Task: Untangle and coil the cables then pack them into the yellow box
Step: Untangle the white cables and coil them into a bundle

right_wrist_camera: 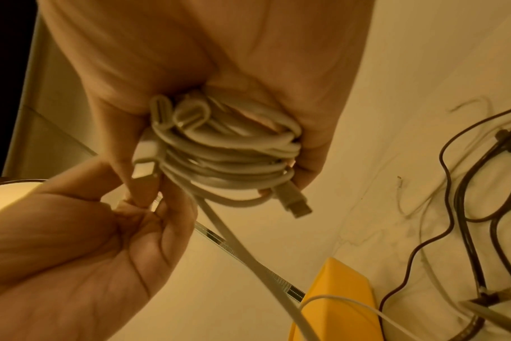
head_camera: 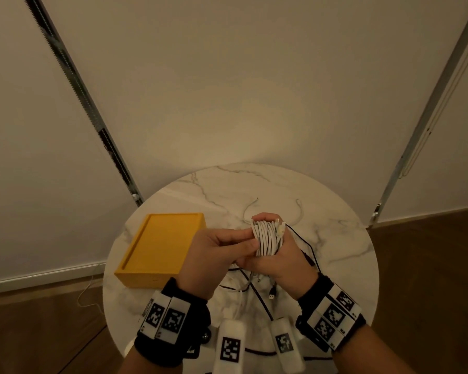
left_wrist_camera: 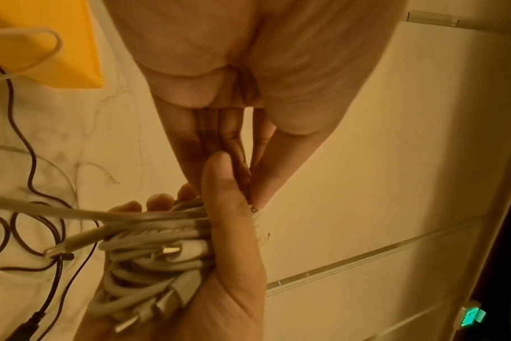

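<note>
Right hand (head_camera: pixel 277 255) grips the white cable coil (head_camera: pixel 265 238) above the round marble surface (head_camera: pixel 335 238). Left hand (head_camera: pixel 214 252) pinches at the coil's edge, likely tucking the loose end. Keep loops tight, feed the tail through. Yellow box (head_camera: pixel 160 249) sits closed at left; black cables (head_camera: pixel 257 292) lie tangled below.

white cable coil (head_camera: pixel 265 238) held above table | yellow box (head_camera: pixel 160 248) left, empty

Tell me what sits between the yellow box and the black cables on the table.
In the head view, the left hand hangs over that stretch; beside the yellow box only bare marble table shows before the black cables.
</note>
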Tool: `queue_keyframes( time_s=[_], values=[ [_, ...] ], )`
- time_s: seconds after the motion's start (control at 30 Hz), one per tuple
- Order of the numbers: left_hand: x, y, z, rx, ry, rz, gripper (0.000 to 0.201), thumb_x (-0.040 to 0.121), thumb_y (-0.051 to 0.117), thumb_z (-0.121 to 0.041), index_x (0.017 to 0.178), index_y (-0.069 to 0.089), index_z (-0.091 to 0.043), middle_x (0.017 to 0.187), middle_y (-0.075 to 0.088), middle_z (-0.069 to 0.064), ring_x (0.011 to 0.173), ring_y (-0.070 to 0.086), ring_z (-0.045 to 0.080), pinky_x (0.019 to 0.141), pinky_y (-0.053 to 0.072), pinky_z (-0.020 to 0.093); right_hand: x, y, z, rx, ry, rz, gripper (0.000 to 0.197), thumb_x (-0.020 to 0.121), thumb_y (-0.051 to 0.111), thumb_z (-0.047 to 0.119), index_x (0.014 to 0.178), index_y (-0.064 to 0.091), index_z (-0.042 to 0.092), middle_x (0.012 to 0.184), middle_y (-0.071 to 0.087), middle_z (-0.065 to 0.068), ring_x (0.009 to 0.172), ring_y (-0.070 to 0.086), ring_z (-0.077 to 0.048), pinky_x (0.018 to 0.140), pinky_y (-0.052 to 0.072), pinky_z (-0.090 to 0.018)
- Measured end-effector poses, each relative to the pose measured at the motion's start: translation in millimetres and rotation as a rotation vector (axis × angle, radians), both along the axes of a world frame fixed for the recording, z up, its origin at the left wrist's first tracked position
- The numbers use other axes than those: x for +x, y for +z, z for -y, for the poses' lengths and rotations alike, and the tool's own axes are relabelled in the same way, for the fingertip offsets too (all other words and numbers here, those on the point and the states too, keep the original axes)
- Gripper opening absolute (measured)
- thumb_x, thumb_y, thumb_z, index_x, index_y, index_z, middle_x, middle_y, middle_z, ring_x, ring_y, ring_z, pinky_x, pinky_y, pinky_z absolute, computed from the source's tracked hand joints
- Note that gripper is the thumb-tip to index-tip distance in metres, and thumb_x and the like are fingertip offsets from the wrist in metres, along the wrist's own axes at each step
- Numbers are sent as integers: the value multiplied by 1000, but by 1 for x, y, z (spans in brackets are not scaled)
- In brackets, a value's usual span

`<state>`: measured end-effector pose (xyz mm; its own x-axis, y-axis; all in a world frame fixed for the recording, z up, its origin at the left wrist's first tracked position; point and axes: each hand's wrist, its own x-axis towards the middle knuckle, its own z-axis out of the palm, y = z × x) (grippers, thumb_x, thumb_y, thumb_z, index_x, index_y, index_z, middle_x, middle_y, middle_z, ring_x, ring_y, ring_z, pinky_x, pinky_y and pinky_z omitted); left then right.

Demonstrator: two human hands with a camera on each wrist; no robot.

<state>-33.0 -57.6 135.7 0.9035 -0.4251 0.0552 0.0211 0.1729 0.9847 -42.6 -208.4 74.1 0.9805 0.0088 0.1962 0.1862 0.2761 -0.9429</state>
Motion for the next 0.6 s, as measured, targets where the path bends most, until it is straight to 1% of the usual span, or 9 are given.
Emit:
queue_keyframes(
  time_s=[0.07, 0.1, 0.13, 0.2, 0.27, 0.33, 0.43, 0.53, 0.6],
  values=[
    [1, -2, 0, 14, 25, 13, 22, 85, 66, 9, 96, 78, -5, 96, 76, 17, 92, 74, 30, 76, 61, 33, 0, -1, 0, 3, 0, -2, 73, 62, 82, -11, 121, 42, 5, 87, 65, -3, 77, 63, -15, 69, 56, -31],
    [1, -4, 0, 24, 38, 22, 21, 84, 67, 9, 95, 78, -5, 95, 76, 17, 92, 74, 31, 77, 61, 34, 0, 0, 0, 10, 7, -3, 71, 63, 77, -14, 122, 41, 2, 82, 65, 4, 74, 62, -11, 66, 54, -27],
    [1, -5, 1, 32, 48, 31, 21, 84, 67, 9, 96, 78, -4, 95, 76, 16, 93, 74, 31, 78, 61, 34, -1, 0, 0, 18, 12, -4, 69, 63, 74, -16, 121, 40, -1, 78, 63, 7, 71, 60, -9, 62, 53, -26],
    [0, -6, 2, 40, 56, 54, 20, 84, 68, 9, 101, 76, 0, 96, 77, 15, 95, 74, 28, 79, 60, 31, -2, 1, 0, 24, 12, 1, 67, 62, 69, -16, 120, 40, -1, 76, 60, 4, 68, 57, -11, 59, 50, -26],
    [-2, -5, 3, 48, 65, 94, 20, 84, 69, 8, 102, 75, 0, 96, 77, 12, 95, 74, 24, 79, 59, 28, -1, 2, 0, 17, 3, 4, 65, 61, 68, -16, 118, 42, 1, 78, 58, 0, 69, 56, -13, 58, 49, -27],
    [-5, -5, 5, 53, 85, 133, 19, 84, 70, 6, 100, 76, -2, 94, 78, 8, 93, 75, 22, 77, 59, 26, -1, 3, -1, 19, -8, -1, 65, 60, 67, -16, 117, 42, 1, 77, 59, 1, 69, 58, -12, 58, 51, -27],
    [-5, -6, 6, 65, 118, 155, 20, 84, 70, 6, 102, 75, -1, 92, 78, 7, 90, 75, 20, 75, 59, 24, -1, 3, -2, 33, -21, 12, 66, 61, 67, -18, 119, 42, 0, 76, 60, 3, 67, 59, -9, 57, 51, -25],
    [-4, -6, 6, 75, 130, 166, 21, 84, 70, 7, 101, 75, -3, 90, 78, 6, 86, 76, 19, 72, 59, 24, -3, 2, -4, 43, -41, 29, 70, 62, 74, -16, 122, 42, 2, 85, 60, -9, 75, 61, -18, 63, 55, -29],
    [-4, -7, 6, 79, 135, 173, 21, 83, 70, 8, 100, 75, -5, 87, 78, 3, 84, 76, 16, 70, 59, 21, -4, 2, -6, 47, -53, 29, 71, 62, 76, -16, 122, 42, 1, 88, 60, -11, 78, 63, -19, 67, 56, -30]
  ],
)
